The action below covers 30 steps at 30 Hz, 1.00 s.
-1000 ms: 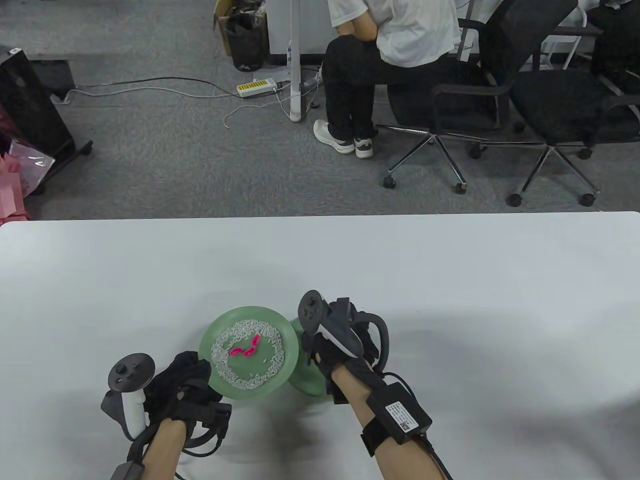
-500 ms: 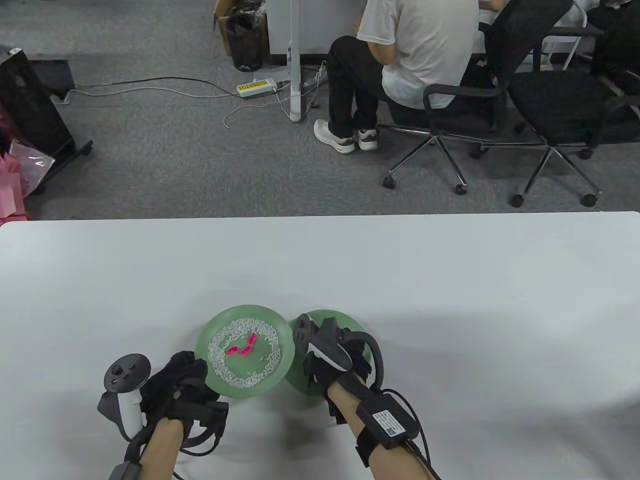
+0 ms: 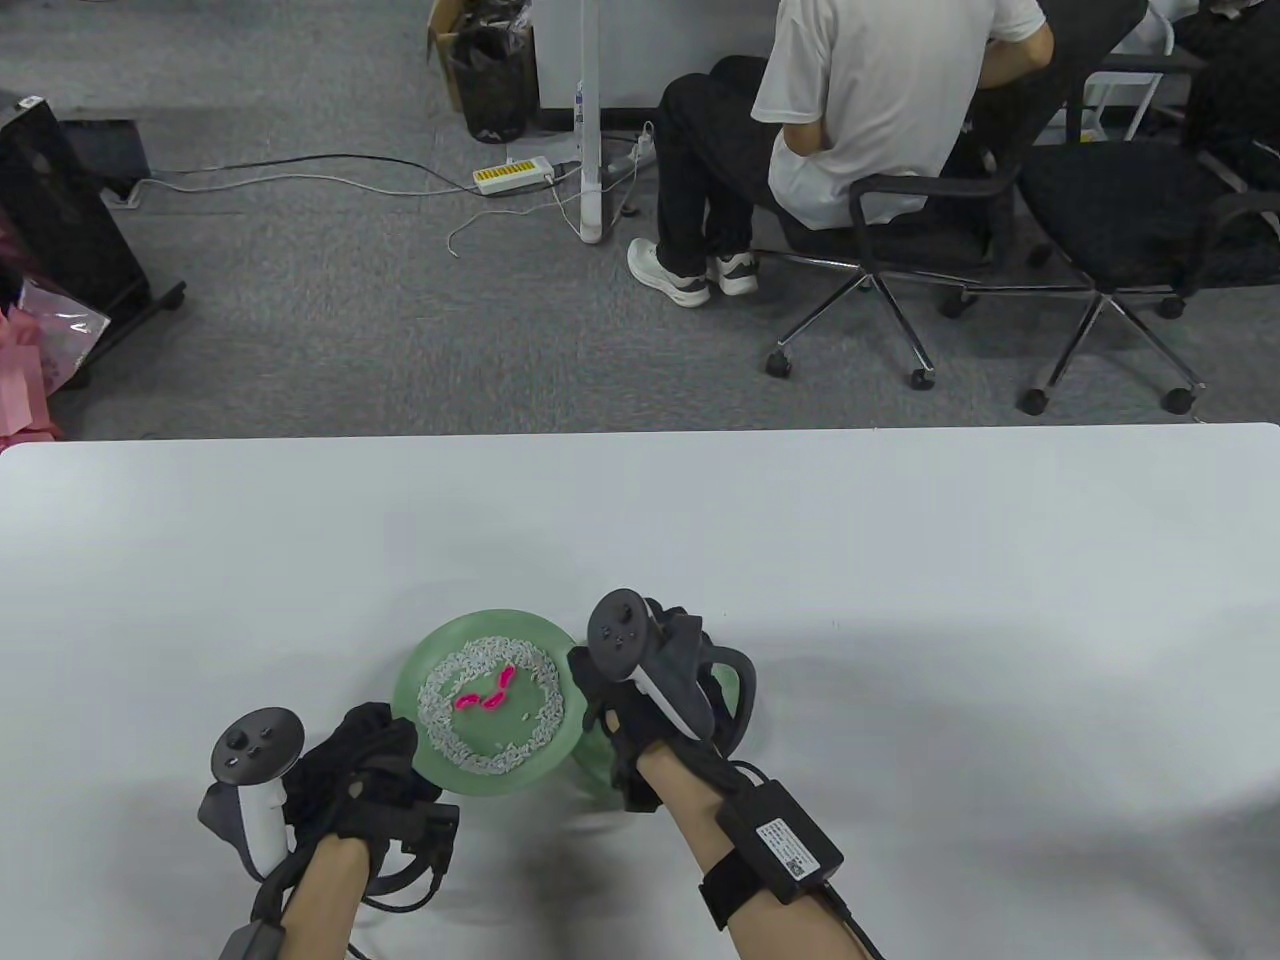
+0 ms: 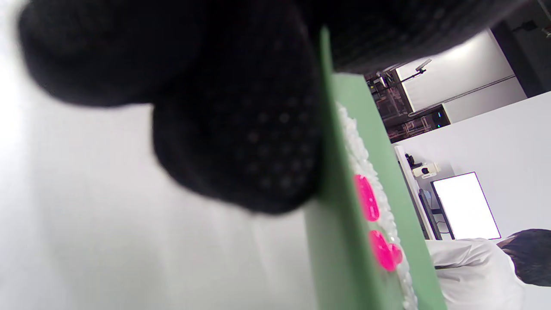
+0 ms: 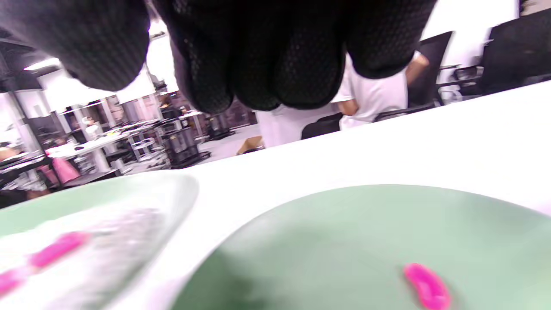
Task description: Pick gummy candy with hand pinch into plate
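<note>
**Pink gummies wait in a bed of white grains as one lies in the second plate**

Nearest the camera, the left hand [image 3: 365, 765] grips the near rim of the green source plate [image 3: 415, 690] and holds it raised and tilted; the left wrist view shows gloved fingers [image 4: 241, 142] pressed against the plate's edge. Beside it, the right hand [image 3: 650, 700] hovers over the second green plate [image 5: 344, 224], its fingertips [image 5: 258, 64] bunched close together with nothing visible between them; whether they are fully closed cannot be told. One pink gummy candy [image 5: 426, 286] lies on that second plate's bare floor. Farther on, in the tilted plate, several more pink gummies [image 3: 488, 695] rest in the middle, ringed by loose white grains [image 3: 450, 740]. Beyond the white table [image 3: 900, 560], a seated person in a white shirt [image 3: 880, 110] occupies an office chair.

The candies look small, light and soft, likely springy and a little tacky, so a gentle thumb-and-forefinger pinch across the narrow middle of one piece should lift it without squashing. The loose grains may cling or shift, and the tilt may let pieces slide.
</note>
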{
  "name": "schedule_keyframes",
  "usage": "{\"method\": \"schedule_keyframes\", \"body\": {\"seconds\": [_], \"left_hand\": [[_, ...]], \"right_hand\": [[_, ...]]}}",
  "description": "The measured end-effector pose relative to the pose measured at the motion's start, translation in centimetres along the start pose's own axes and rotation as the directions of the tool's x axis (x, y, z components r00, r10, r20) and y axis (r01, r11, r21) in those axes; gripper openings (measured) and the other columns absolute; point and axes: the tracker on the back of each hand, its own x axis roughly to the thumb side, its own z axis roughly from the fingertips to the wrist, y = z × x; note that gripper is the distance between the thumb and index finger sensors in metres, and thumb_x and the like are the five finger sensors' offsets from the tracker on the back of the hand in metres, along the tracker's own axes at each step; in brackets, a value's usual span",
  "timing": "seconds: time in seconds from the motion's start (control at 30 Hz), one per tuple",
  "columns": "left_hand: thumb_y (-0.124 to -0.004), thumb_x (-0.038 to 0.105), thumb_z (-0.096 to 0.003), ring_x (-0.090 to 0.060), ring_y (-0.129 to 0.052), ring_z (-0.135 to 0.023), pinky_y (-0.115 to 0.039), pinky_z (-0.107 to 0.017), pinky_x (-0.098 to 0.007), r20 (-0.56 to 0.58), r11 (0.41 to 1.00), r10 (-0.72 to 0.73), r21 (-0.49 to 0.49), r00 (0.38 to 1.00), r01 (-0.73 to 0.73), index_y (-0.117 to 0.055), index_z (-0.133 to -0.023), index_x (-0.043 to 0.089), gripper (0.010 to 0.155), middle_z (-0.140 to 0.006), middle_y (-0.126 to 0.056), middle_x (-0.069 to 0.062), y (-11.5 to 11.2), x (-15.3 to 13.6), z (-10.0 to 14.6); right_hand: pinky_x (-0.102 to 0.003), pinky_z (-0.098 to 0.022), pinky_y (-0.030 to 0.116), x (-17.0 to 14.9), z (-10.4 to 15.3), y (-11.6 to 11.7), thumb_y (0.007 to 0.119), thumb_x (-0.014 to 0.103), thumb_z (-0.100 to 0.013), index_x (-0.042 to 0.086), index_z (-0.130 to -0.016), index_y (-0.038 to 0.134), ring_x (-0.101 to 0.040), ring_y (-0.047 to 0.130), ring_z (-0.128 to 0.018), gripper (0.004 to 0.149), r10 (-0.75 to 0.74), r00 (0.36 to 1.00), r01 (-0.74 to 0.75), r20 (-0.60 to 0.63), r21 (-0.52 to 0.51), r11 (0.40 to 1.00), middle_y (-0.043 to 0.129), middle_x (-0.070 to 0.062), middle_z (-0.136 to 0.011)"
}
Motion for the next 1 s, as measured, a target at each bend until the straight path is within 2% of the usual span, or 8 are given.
{"method": "schedule_keyframes", "body": {"seconds": [0.1, 0.23, 0.37, 0.63, 1.0], "left_hand": [[-0.083, 0.038, -0.0398, -0.019, -0.114, -0.014, -0.098, -0.015, -0.032, 0.004, 1.0, -0.007, -0.002, 1.0, 0.007, -0.087, -0.086, 0.016, 0.051, -0.057, -0.104, -0.004, -0.2, -0.1, 0.0], [-0.083, 0.038, -0.0399, -0.02, -0.114, -0.014, -0.098, -0.015, -0.032, 0.017, 1.0, -0.029, 0.004, 0.999, 0.029, -0.087, -0.086, 0.017, 0.051, -0.057, -0.103, -0.004, -0.4, -0.1, 0.0], [-0.083, 0.038, -0.0399, -0.02, -0.114, -0.014, -0.097, -0.015, -0.032, 0.033, 0.999, -0.049, -0.001, 0.998, 0.049, -0.087, -0.086, 0.017, 0.051, -0.057, -0.103, -0.004, -0.6, 0.3, 0.5], [-0.083, 0.038, -0.0399, -0.019, -0.114, -0.014, -0.097, -0.015, -0.032, 0.038, 0.999, -0.039, -0.014, 0.999, 0.04, -0.088, -0.086, 0.016, 0.051, -0.057, -0.104, -0.004, -0.6, 0.6, 0.7], [-0.083, 0.036, -0.0397, -0.021, -0.113, -0.014, -0.097, -0.015, -0.032, 0.051, 0.999, -0.029, -0.015, 0.998, 0.03, -0.087, -0.086, 0.015, 0.051, -0.057, -0.103, -0.006, -0.5, 0.3, 0.2]], "right_hand": [[-0.054, -0.067, 0.067, 3.4, 0.4, 0.5, 0.085, 0.055, -0.033, 0.029, -0.084, 0.087, -0.027, 0.083, -0.082, 0.057, 0.058, 0.996, -0.061, 0.064, 0.039, 0.997, 0.083, 0.002, -0.094], [-0.054, -0.068, 0.066, 7.2, 0.5, 2.4, 0.085, 0.054, -0.033, 0.031, -0.083, 0.088, -0.027, 0.083, -0.083, 0.054, 0.159, 0.98, -0.168, 0.12, 0.07, 0.983, 0.082, 0.002, -0.094], [-0.054, -0.069, 0.066, 9.7, 0.0, 4.3, 0.089, 0.046, -0.033, 0.034, -0.079, 0.091, -0.026, 0.083, -0.083, 0.047, 0.24, 0.955, -0.258, 0.177, 0.087, 0.962, 0.083, 0.004, -0.093], [-0.054, -0.068, 0.067, 10.7, -0.8, 6.0, 0.093, 0.041, -0.032, 0.034, -0.072, 0.096, -0.025, 0.085, -0.081, 0.041, 0.338, 0.918, -0.359, 0.207, 0.076, 0.93, 0.087, 0.006, -0.088], [-0.053, -0.068, 0.067, 10.9, -1.3, 7.0, 0.094, 0.042, -0.03, 0.033, -0.073, 0.096, -0.025, 0.084, -0.08, 0.043, 0.331, 0.919, -0.357, 0.213, 0.097, 0.929, 0.086, 0.006, -0.088]]}}
